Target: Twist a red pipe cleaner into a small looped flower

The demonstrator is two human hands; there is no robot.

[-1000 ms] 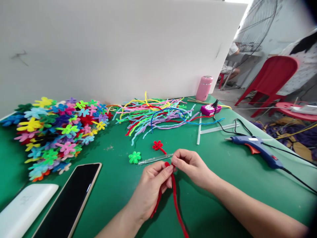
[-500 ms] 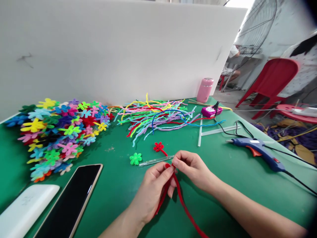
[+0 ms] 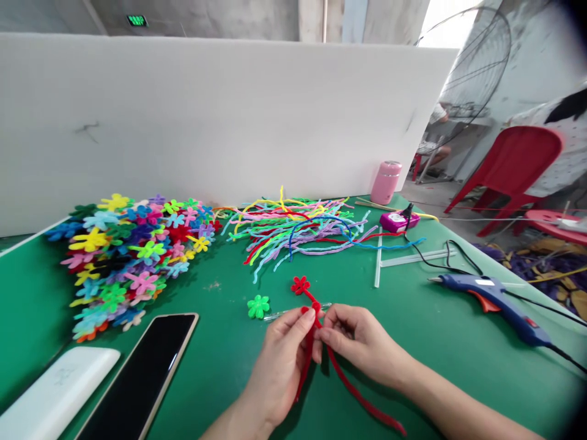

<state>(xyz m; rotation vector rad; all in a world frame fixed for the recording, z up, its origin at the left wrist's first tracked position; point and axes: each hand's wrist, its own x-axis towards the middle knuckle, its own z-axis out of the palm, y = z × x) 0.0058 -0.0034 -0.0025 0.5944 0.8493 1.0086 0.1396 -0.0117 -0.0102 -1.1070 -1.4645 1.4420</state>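
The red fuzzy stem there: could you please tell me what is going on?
A person's left hand and right hand are pinching the red fuzzy stem, bent near its top. Beyond them lie a red flower and a green flower; a flower pile sits to the left and a glue gun to the right.

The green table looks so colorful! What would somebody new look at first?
Probably the big pile of fuzzy flowers in many colors, on the left side of the green table. Next might come the tangle of bright fuzzy stems in front of the white board. Front and center, the left hand and right hand pinch a red fuzzy strand.
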